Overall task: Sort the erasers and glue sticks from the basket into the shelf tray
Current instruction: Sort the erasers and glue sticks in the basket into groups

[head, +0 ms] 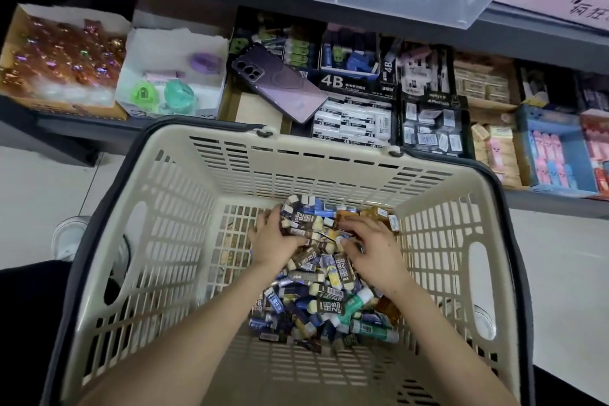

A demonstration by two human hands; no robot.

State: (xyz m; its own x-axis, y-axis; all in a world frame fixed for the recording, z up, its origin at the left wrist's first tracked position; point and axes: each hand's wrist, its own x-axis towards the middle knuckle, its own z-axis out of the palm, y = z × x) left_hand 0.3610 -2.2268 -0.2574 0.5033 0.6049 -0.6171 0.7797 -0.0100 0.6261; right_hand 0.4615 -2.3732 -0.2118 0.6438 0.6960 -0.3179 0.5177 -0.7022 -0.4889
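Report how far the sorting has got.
Done: the shelf boxes look stocked, but what came from this job cannot be told. In hand: the left hand and right hand dig into the pile in the basket, with nothing lifted out. Left: a big heap of erasers and green glue sticks lies in the basket.

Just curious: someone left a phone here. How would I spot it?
Look past the far rim of the beige slotted plastic basket to the shelf of stationery boxes. The glossy purple smartphone lies camera-side up, slanted, left of the black 4B carton. It is the only flat slab among small packets.
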